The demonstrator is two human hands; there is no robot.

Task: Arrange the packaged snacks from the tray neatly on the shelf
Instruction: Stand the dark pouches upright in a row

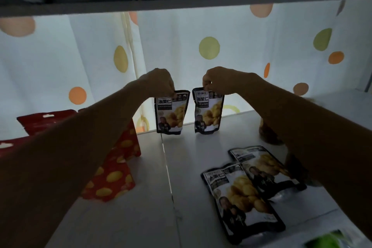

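Note:
Two black-and-white chestnut snack pouches stand upright side by side at the back of the white shelf (pixel 153 197). My left hand (pixel 159 81) pinches the top edge of the left pouch (pixel 172 112). My right hand (pixel 219 81) pinches the top of the right pouch (pixel 208 112). Two more pouches of the same kind lie flat and overlapping at the front right, the near one (pixel 239 197) partly over the far one (pixel 263 167). The tray is not in view.
Red pouches with yellow spots (pixel 114 175) stand at the left, partly behind my left forearm. A jar-like object (pixel 267 133) sits behind my right forearm. A green package corner (pixel 330 240) shows at the bottom right. A dotted curtain (pixel 209 48) hangs behind; an upper shelf (pixel 181 4) is overhead.

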